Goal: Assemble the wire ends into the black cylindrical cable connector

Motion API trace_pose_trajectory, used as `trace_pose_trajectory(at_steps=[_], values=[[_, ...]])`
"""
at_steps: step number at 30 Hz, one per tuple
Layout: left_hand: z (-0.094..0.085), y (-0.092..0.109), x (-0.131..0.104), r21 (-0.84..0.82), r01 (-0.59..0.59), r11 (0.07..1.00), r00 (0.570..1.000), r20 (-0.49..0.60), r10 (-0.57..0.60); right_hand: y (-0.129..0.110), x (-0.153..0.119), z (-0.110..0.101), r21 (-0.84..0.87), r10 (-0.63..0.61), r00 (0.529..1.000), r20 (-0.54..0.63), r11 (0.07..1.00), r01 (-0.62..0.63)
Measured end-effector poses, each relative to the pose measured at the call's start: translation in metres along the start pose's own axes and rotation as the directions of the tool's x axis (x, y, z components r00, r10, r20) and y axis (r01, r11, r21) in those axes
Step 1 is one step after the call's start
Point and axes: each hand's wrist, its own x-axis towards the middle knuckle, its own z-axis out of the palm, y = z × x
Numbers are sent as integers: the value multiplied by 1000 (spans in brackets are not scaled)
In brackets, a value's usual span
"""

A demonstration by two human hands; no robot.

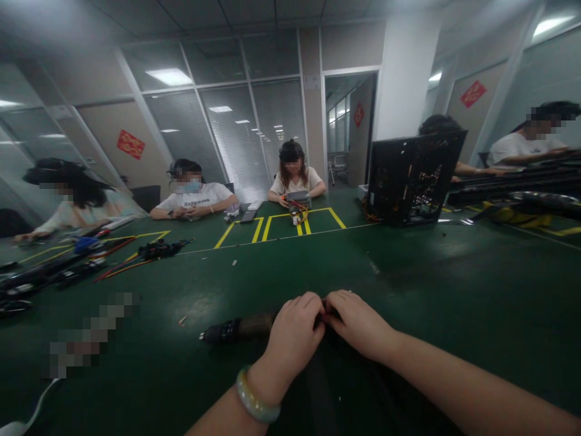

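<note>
My left hand [296, 330] and my right hand [358, 324] meet in front of me, low over the green table [218, 284]. Both are closed, fingertips pinched together and touching or nearly so. Something small and dark shows between the fingertips, too hidden to name. A dark cylindrical tool like an electric screwdriver [256, 327] lies on its side at my left hand, its metal tip pointing left. Its rear end disappears behind that hand, so I cannot tell whether the fingers touch it. A pale bangle [257, 396] circles my left wrist.
Tangled cables and dark parts [68, 269] lie at the left. A black computer case [408, 178] stands at the far right, near more dark metal parts [521, 181]. Several people sit around the table; one opposite handles a grey box with wires [297, 198]. Yellow tape [265, 229] marks rectangles.
</note>
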Motion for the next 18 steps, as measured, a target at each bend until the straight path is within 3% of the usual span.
trace_pose_trajectory(at_steps=[5,10,15,18], values=[[0,0,-3,33,10,999,1000,-23,-9,-4,4,4,-274,-154,986,67,947,166],[4,-4,-3,-12,-37,999,994,-100,35,1,9,9,-376,-223,970,99,894,244],[-3,-1,-2,-6,-120,993,967,-229,116,18,10,0,-373,-163,982,96,909,187],[-10,3,-3,-10,-170,985,958,-236,163,51,-9,-24,-382,-63,997,51,921,77]])
